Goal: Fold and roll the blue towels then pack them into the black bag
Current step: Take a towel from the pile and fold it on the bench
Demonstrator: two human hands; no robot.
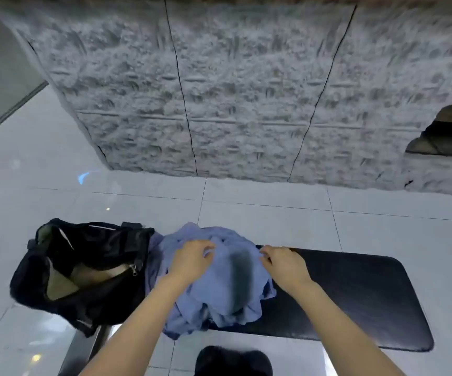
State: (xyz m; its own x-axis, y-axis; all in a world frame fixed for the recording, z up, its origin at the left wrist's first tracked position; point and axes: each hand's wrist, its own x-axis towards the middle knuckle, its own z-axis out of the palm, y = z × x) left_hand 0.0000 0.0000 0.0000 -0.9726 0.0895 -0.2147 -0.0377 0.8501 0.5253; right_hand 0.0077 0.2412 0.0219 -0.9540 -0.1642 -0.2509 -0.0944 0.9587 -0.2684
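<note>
- The left hand (192, 257) and right hand (283, 263) each pinched cloth atop the blue towels (219, 289), likely to separate one for folding.
- The counter (355, 297) carried everything.
- The black bag (83, 270) gaped unzipped, touching the heap, handy for packing.

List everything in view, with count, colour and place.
towels: count unclear, blue, heaped on the bench
bag: one, black, open, left of the towels
bench: one, black, on the floor
floor: one, white tiles, under the bench
wall: one, grey, rough, behind
dark object: one, black, bottom edge
left hand: one, gripping the towels
right hand: one, pinching the towels' right edge
</note>
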